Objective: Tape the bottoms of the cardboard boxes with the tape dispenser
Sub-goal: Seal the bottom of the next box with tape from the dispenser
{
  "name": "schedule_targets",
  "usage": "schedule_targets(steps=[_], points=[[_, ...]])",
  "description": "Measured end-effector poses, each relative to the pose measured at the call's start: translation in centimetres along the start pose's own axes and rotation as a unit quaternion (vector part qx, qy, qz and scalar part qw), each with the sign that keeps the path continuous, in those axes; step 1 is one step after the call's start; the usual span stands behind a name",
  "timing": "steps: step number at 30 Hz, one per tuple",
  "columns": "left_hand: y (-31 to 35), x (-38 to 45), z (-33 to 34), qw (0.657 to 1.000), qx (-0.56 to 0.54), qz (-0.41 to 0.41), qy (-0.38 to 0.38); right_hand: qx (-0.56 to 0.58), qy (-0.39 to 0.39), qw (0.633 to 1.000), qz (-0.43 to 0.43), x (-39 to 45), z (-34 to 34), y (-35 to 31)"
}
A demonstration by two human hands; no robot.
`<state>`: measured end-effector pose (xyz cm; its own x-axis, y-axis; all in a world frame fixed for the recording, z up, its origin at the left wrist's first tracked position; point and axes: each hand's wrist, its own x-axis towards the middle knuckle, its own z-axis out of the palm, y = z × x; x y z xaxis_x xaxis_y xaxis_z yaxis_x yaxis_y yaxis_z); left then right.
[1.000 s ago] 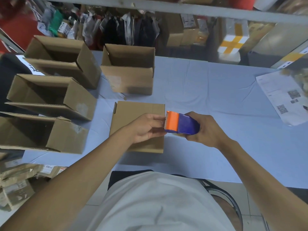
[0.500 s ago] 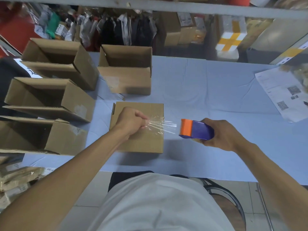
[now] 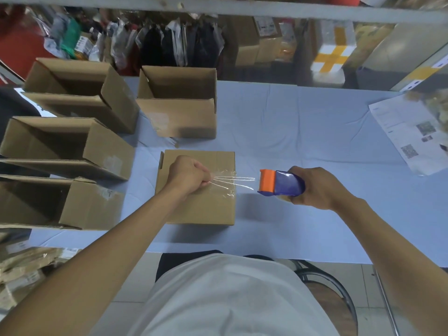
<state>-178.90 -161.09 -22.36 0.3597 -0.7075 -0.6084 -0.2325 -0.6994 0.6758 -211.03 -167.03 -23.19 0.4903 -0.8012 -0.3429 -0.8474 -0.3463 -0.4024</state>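
Boxes total: five cardboard boxes on the table, which has a pale blue cloth over it.
Work box: one, the closed box, centre, flat face up, just in front of the person.
Open boxes: four. One open box behind, just back of the work box, open side up. Three more stacked down the left edge: far-left box, mid-left box, near-left box, all lying on their sides with openings facing left. Clear tape patches visible on the end faces of several.
Tape dispenser: one, tape dispenser, blue body, orange front end, held in the air just right of the work box's right edge, orange end pointing at the box.
Tape strip: one, clear tape, stretched taut from the dispenser to the left fist, spanning the box's right edge above its top face.
Left hand: left hand, fingers curled tight, pinching the free end of the tape over the middle of the box top.
Right hand: right hand, wrapped around the dispenser body.
Paper: one printed sheet with QR codes, far right of table, well apart from the boxes.
Seating: one chair, partly visible under the person.
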Motion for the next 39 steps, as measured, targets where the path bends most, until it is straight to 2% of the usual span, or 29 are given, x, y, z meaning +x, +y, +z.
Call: schedule_targets(steps=[4,6,7,9,11,13,14,16,18,20,22,28,31,34,36,38,39], points=[[0.4,0.3,0.6,0.998,0.056,0.007,0.002,-0.028,-0.034,0.999,0.002,1.8,0.0,0.0],[0.6,0.7,0.9,0.985,0.163,0.046,0.016,-0.041,-0.052,0.998,-0.002,2.6,0.4,-0.2],[0.9,0.7,1.2,0.967,0.243,0.072,0.025,-0.049,-0.062,0.997,-0.004,3.0,0.7,-0.5],[1.9,0.7,1.9,0.907,0.402,0.118,0.042,-0.074,-0.085,0.994,-0.004,3.7,1.4,-1.1],[2.8,1.1,2.3,0.857,0.494,0.139,0.048,-0.101,-0.108,0.989,0.005,4.4,1.8,-1.9],[3.1,1.6,2.2,0.837,0.52,0.166,0.037,-0.118,-0.122,0.985,0.009,5.1,2.1,-2.5],[2.9,1.9,2.2,0.835,0.509,0.209,0.011,-0.125,-0.127,0.984,0.008,5.3,2.3,-2.8],[1.9,1.7,2.0,0.851,0.42,0.301,-0.092,-0.138,-0.136,0.981,0.011,5.6,2.5,-3.5],[0.5,1.3,2.0,0.815,0.415,0.371,-0.162,-0.148,-0.144,0.978,0.018,6.0,2.5,-4.5],[-0.8,1.3,2.5,0.761,0.488,0.407,-0.135,-0.157,-0.154,0.975,0.025,6.4,2.3,-5.7],[-1.7,1.4,3.0,0.736,0.529,0.413,-0.089,-0.16,-0.163,0.973,0.032,6.7,2.4,-6.6],[-1.6,1.0,4.6,0.764,0.522,0.373,-0.071,-0.195,-0.203,0.953,0.111,6.9,2.1,-8.9],[-1.9,1.0,5.1,0.781,0.509,0.355,-0.064,-0.174,-0.176,0.96,0.133,6.7,2.0,-8.8],[-1.6,0.8,5.6,0.805,0.491,0.328,-0.066,-0.156,-0.089,0.97,0.164,5.3,1.4,-7.8],[-1.3,0.7,6.1,0.795,0.512,0.322,-0.051,-0.158,0.009,0.973,0.17,3.9,1.8,-6.5],[-1.7,0.3,6.6,0.801,0.505,0.32,-0.036,-0.151,0.102,0.975,0.129,2.4,3.3,-5.1],[-2.0,0.0,6.8,0.813,0.485,0.32,-0.022,-0.125,0.121,0.979,0.11,1.8,4.2,-4.7]])
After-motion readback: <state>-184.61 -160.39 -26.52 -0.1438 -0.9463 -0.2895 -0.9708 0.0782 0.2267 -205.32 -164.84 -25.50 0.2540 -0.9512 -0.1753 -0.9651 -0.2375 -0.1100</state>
